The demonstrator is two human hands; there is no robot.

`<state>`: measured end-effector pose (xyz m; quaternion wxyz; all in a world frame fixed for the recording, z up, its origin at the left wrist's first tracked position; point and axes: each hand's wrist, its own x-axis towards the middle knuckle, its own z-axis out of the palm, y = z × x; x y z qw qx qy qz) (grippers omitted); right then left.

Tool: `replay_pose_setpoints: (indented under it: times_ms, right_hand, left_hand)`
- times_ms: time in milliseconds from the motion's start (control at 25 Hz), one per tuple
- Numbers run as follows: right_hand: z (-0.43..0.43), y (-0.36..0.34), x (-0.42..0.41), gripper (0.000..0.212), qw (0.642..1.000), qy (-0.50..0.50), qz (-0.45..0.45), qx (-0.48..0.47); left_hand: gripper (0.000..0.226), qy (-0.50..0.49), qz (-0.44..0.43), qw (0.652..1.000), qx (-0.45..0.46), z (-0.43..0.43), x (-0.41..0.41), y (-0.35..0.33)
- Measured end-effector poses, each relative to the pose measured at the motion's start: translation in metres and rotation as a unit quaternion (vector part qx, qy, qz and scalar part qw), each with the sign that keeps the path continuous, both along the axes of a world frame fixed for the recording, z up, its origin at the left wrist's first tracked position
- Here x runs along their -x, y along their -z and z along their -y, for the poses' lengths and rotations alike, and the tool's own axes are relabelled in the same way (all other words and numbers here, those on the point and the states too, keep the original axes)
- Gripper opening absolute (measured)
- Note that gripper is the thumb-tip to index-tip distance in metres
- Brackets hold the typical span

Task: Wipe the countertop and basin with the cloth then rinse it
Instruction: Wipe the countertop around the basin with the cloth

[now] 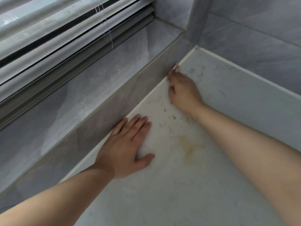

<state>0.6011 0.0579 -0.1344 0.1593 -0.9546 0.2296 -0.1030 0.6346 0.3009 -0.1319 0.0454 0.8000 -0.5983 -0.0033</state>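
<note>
Two hands on dirty table (211,185): left hand (128,144) flat, fingers spread, empty; right hand (184,88) curled at wall edge, blurred, grip unclear.

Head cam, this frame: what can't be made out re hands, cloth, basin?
- Cloth: none visible in the head view; whether the right hand covers one, its fingers curled and motion-blurred, cannot be told.
- Basin: outside the frame; only a countertop corner shows.
- Under the left hand: its flat palm hides the surface.
- Yellowish stain: wet or dried, unclear.
</note>
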Motion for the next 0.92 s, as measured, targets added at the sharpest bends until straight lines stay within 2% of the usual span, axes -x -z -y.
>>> replay_pose_setpoints:
  times_ms: [80, 120, 160, 240, 320, 360, 480, 560, 600, 680, 760, 800, 920]
  right_hand:
    - [-0.031, -0.003, 0.03, 0.051, 0.989, -0.137, 0.047, -0.017]
    - [-0.037, -0.009, 0.042, 0.044, 0.984, -0.162, 0.071, -0.034]
    - [-0.04, -0.018, 0.05, 0.038, 0.984, -0.137, 0.09, -0.072]
    - [-0.028, -0.032, 0.049, 0.032, 0.977, 0.014, 0.144, -0.156]
    - [-0.014, -0.032, 0.031, 0.033, 0.962, 0.113, 0.174, -0.176]
    - [-0.015, -0.029, 0.02, 0.033, 0.968, 0.104, 0.163, -0.16]
    - [-0.042, -0.01, 0.01, 0.046, 0.995, -0.059, 0.074, -0.035]
    - [-0.057, -0.012, 0.03, 0.048, 0.988, -0.127, 0.057, -0.069]
    - [-0.063, -0.018, 0.041, 0.044, 0.985, -0.125, 0.067, -0.099]
    - [-0.067, -0.029, 0.048, 0.033, 0.978, -0.048, 0.142, -0.148]
    - [-0.074, -0.036, 0.033, 0.029, 0.968, -0.016, 0.225, -0.112]
    - [-0.078, -0.037, 0.021, 0.029, 0.967, -0.042, 0.232, -0.093]
    - [-0.09, -0.019, 0.008, 0.036, 0.974, -0.195, 0.116, 0.003]
  left_hand:
    - [0.078, -0.001, 0.0, 1.0, 0.01, 0.0, 0.0, 0.0]
    - [0.077, -0.002, -0.004, 1.0, 0.014, 0.0, 0.0, 0.0]
    - [0.077, -0.004, -0.012, 1.0, 0.021, -0.001, 0.0, 0.0]
    - [0.074, -0.027, -0.03, 0.998, 0.051, -0.003, 0.001, 0.002]
    - [0.069, -0.077, -0.038, 0.992, 0.087, -0.006, 0.004, 0.003]
    - [0.066, -0.101, -0.036, 0.989, 0.101, -0.007, 0.005, 0.002]
    - [0.059, -0.127, -0.022, 0.983, 0.133, -0.006, 0.008, 0.001]
    - [0.056, -0.125, -0.015, 0.981, 0.145, -0.005, 0.009, 0.001]
    - [0.053, -0.128, -0.014, 0.98, 0.149, -0.005, 0.009, 0.001]
    - [0.041, -0.142, -0.019, 0.977, 0.159, -0.006, 0.009, 0.001]
    - [0.027, -0.155, -0.019, 0.972, 0.173, -0.007, 0.01, 0.001]
    - [0.022, -0.157, -0.015, 0.971, 0.178, -0.006, 0.01, 0.001]
    - [0.016, -0.155, -0.012, 0.97, 0.187, -0.007, 0.01, 0.002]
